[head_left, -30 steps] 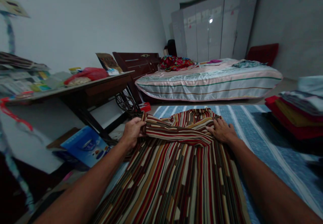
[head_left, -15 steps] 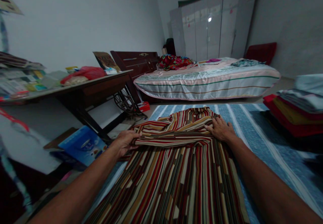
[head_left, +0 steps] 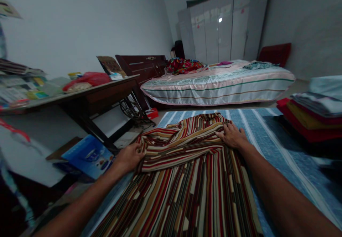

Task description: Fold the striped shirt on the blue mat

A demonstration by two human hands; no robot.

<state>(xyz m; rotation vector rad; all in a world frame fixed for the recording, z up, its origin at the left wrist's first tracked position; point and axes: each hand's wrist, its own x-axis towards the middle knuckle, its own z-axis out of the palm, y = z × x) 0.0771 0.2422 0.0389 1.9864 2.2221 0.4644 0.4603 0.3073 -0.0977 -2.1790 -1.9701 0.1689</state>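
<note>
A striped cloth (head_left: 187,187) in red, brown and cream lies spread over a blue striped mat (head_left: 269,141) on the floor, with its far part bunched and folded back. My left hand (head_left: 129,157) is closed on the left corner of that fold. My right hand (head_left: 232,136) rests flat with fingers spread on the fold's right side, pressing it down. Both forearms reach forward over the cloth.
A dark wooden table (head_left: 101,94) with clutter stands at the left, a blue box (head_left: 89,156) on the floor under it. A mattress (head_left: 219,85) lies beyond the mat. Folded cloths (head_left: 312,117) are stacked at the right. Grey wardrobes (head_left: 213,34) stand at the back.
My left hand has pulled the fold's left corner toward me and leftward, stretching the folded edge wider. My right hand has stayed pressed in place.
</note>
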